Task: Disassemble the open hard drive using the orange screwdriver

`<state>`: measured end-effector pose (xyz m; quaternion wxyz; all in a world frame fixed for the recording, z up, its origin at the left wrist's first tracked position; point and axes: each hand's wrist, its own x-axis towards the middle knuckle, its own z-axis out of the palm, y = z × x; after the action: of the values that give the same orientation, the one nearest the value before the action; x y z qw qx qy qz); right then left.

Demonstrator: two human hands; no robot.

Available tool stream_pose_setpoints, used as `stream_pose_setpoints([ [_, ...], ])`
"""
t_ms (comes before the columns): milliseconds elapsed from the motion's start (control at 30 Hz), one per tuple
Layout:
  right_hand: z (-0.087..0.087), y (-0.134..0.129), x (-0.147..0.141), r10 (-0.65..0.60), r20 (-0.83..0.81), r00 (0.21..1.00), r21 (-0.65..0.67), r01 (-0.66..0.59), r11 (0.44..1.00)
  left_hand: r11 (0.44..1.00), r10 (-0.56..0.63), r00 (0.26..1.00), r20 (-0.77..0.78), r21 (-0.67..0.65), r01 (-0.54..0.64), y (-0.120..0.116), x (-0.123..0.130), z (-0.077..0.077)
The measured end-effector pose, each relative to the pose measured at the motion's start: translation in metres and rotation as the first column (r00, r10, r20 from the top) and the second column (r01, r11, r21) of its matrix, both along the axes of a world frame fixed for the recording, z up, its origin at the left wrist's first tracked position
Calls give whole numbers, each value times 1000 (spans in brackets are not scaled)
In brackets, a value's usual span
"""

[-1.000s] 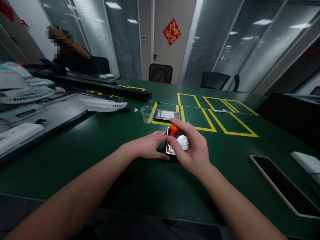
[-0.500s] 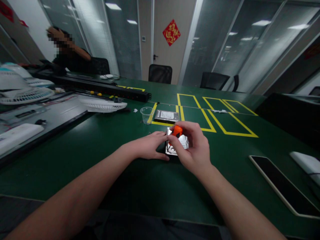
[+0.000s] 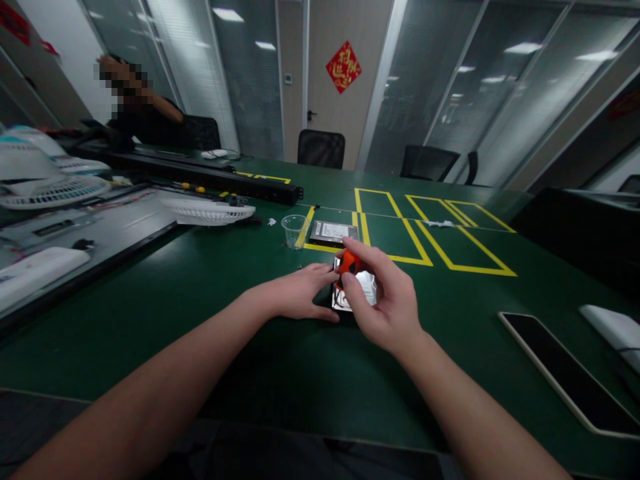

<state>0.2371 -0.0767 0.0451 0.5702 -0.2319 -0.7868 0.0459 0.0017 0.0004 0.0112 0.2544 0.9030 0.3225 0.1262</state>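
Note:
A silvery hard drive lies on the green table in front of me, partly hidden by both hands. My left hand braces its left side, fingers by the far corner and thumb by the near one. Over the drive, my right hand pinches the orange and black handle of a screwdriver between thumb and fingers. The handle stands roughly upright above the drive's left part; its tip is hidden. Just beyond, a second hard drive rests label up inside a yellow tape outline.
A clear plastic cup stands left of the second drive. On the right lie a phone-like dark tablet and a white device. White fan parts and a long black bar occupy the left. Another person sits far left.
The screwdriver handle has turned and shifted slightly left, and my right fingers have moved left with it. My left hand and the drive have stayed in place.

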Motion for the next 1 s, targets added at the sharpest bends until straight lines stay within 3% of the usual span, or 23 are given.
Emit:
stream_pose_setpoints([
  [500,-4,3,3,-92,-14,996,-27,92,995,999,10,1000,1,31,-10,-1,0,0],
  [1000,-3,4,3,-86,-27,996,5,86,996,1000,20,1000,7,7,-20,-1,-1,-1],
])
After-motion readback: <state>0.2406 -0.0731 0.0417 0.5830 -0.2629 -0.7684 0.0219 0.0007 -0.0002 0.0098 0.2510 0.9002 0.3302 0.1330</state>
